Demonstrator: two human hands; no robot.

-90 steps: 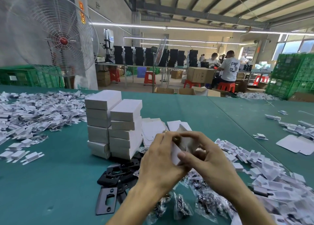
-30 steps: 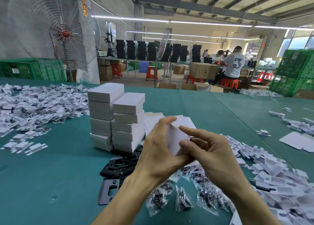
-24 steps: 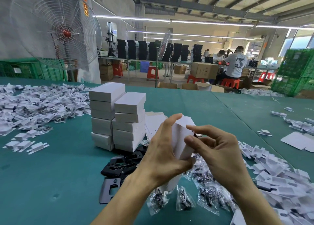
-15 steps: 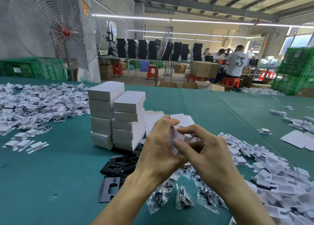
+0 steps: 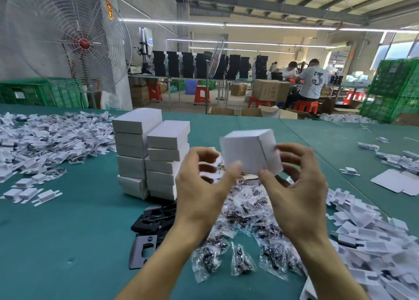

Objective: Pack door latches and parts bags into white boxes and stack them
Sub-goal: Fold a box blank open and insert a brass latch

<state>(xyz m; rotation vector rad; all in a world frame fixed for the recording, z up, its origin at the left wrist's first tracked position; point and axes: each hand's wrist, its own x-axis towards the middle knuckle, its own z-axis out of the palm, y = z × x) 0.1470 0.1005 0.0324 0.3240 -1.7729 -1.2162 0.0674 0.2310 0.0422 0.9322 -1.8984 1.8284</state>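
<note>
Holding: both hands lift a white box (image 5: 247, 152) clear of the green table (image 5: 68, 231), just right of the two stacks of boxes (image 5: 154, 154).
Left hand (image 5: 204, 186): thumb pressed on the box's near lower edge, fingers curled at its left end, gripping.
Right hand (image 5: 299, 186): thumb under the lower right corner, fingers curled behind the right end, gripping.
Box feel: probably light, thin card, stiff along the folds but easily dented on the flat faces; metal inside would add weight and could shift.
Best hold: by both ends, on edges and corners, keeping the side flap shut.
Contents: hidden, so I cannot tell whether it is filled.
Below: parts bags (image 5: 240, 259) and black latch plates (image 5: 156, 216) lie loose on the table.
</note>
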